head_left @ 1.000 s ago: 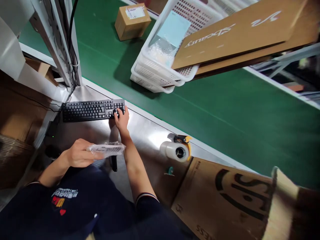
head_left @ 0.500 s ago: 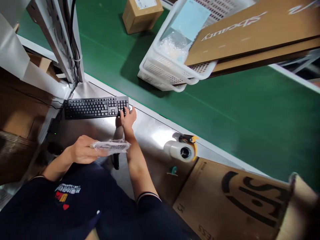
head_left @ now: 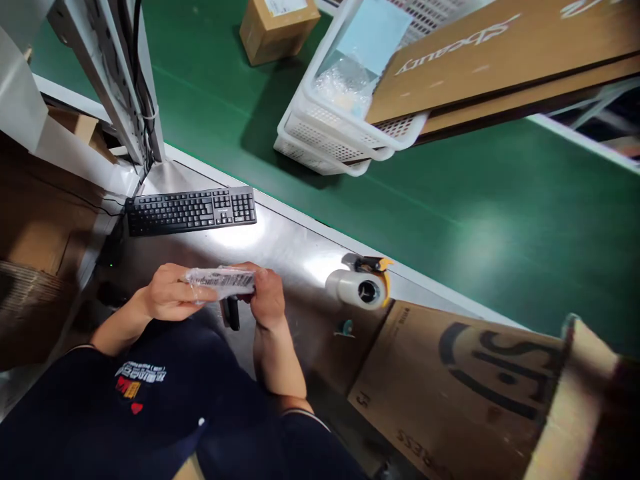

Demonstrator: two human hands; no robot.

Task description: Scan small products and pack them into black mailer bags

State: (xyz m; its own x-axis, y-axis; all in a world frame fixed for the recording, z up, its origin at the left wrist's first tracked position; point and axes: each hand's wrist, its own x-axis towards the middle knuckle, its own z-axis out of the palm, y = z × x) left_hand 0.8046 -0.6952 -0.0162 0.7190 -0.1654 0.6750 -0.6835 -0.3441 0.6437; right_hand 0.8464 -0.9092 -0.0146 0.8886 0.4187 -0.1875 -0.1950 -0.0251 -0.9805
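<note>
A small flat packet in clear plastic wrap, with a barcode label facing up, is held level in front of my body. My left hand is closed around its left end. At the right end, my right hand grips it with the thumb on the edge. Beyond both hands, a black keyboard lies on the metal bench. Below the packet, a dark handle-like object shows in part; the rest of it is hidden.
A roll of tape with a yellow-handled tool rests on the bench. An open cardboard box stands at lower right. White baskets and a small carton sit on the green belt. A metal post rises at left.
My right hand has left the keyboard's number pad and come back to grip the packet's right end. My left hand still holds it, and the barcode side is now turned more into view.
</note>
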